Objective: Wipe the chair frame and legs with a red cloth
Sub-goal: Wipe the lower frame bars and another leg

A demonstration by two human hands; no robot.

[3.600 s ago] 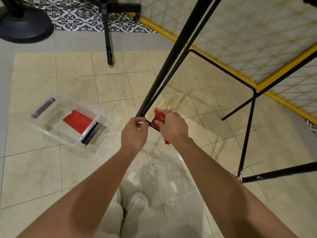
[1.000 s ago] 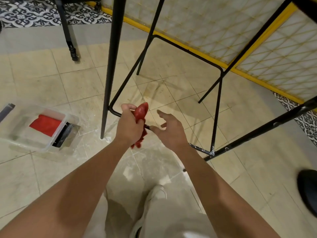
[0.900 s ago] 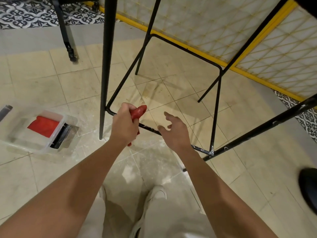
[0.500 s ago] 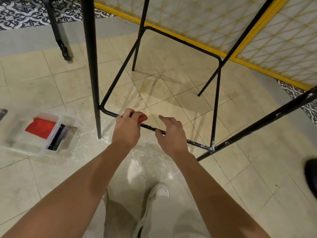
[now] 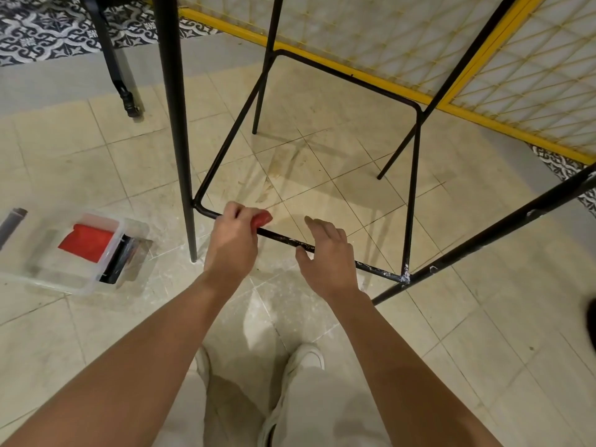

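Here: beige tiled floor [image 5: 483,333], scuffed; yellow-framed wire mesh panel [image 5: 371,30] along the far right. Clear plastic tub [image 5: 80,287] on the floor at left. Black thin-tube metal chair frame [image 5: 371,266] stands at centre. Left hand [image 5: 233,243] is curled tight round the small red cloth [image 5: 262,218], wrapping it on the near footrest bar by the near-left leg. Right hand [image 5: 329,256], fingers loosely spread, sits over the same bar further right; contact not discernible.

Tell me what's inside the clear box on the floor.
The box holds a folded red cloth and a black object I can't identify at its right end. Anything under the cloth is hidden.
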